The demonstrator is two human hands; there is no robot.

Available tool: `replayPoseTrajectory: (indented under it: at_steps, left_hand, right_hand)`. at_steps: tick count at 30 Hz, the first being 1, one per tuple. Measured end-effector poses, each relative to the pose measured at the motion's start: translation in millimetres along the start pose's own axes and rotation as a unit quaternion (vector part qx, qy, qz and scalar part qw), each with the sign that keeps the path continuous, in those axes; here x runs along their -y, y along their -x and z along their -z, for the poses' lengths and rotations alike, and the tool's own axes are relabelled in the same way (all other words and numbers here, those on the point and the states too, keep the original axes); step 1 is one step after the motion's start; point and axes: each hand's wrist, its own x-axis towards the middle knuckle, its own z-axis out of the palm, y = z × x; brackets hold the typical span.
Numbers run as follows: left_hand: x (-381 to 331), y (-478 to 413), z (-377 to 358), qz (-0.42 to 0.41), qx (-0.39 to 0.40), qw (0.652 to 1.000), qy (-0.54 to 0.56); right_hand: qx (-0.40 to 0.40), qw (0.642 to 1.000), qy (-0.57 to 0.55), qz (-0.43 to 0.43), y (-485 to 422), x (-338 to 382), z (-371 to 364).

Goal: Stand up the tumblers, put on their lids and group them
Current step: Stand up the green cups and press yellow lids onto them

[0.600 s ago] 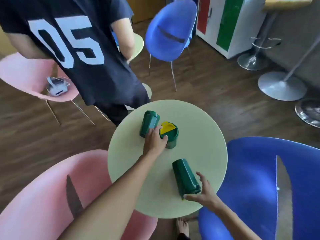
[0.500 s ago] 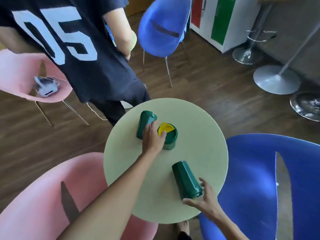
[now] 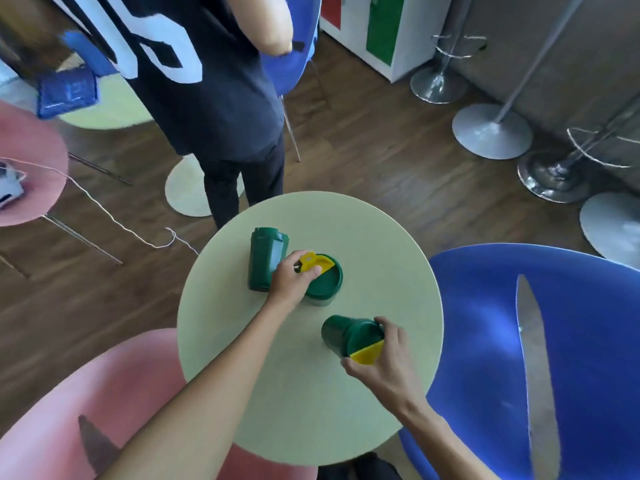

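Right hand (image 3: 384, 362) grips a dark green tumbler (image 3: 349, 336) by its lidded end, tilted, at the near right of the round worktop (image 3: 388, 244). Left hand (image 3: 291, 282) pinches the yellow flap (image 3: 311, 263) of a lidded upright tumbler (image 3: 327, 284). Beside it lies a third tumbler (image 3: 266, 258), its far end partly hidden.

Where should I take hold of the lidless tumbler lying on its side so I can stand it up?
Grip the lying tumbler around its mid-body, coming from above. Its long sides face up and are clear, while the left hand and the lidded tumbler crowd its right.
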Motion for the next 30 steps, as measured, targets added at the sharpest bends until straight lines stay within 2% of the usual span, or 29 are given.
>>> replayPoseTrajectory:
  at_steps: [11, 18, 20, 22, 24, 26, 28, 30]
  left_hand:
    - [14, -14, 8, 0.016, 0.047, 0.994, 0.095]
    - [24, -7, 9, -0.032, 0.069, 0.988, 0.133]
    - [25, -8, 10, -0.045, 0.05, 0.989, 0.133]
    - [28, -14, 17, -0.063, -0.034, 0.987, 0.141]
    - [33, -28, 30, -0.082, -0.17, 0.979, 0.073]
    - [36, -45, 43, -0.048, -0.224, 0.972, -0.046]
    - [37, -60, 51, 0.02, -0.174, 0.977, -0.122]
    - [35, -69, 55, 0.069, -0.095, 0.985, -0.129]
  right_hand:
    - [-0.031, 0.993, 0.108, 0.019, -24, 48, -38]
    - [-0.031, 0.993, 0.112, 0.025, -23, 45, -35]
    - [-0.026, 0.992, 0.12, 0.028, -24, 45, -34]
    - [-0.022, 0.992, 0.123, 0.028, -25, 45, -34]
    - [-0.024, 0.992, 0.119, 0.026, -25, 44, -34]
    - [-0.026, 0.993, 0.111, 0.026, -24, 43, -34]
    - [-0.028, 0.994, 0.103, 0.026, -24, 42, -35]
    - [-0.03, 0.994, 0.098, 0.026, -24, 42, -35]
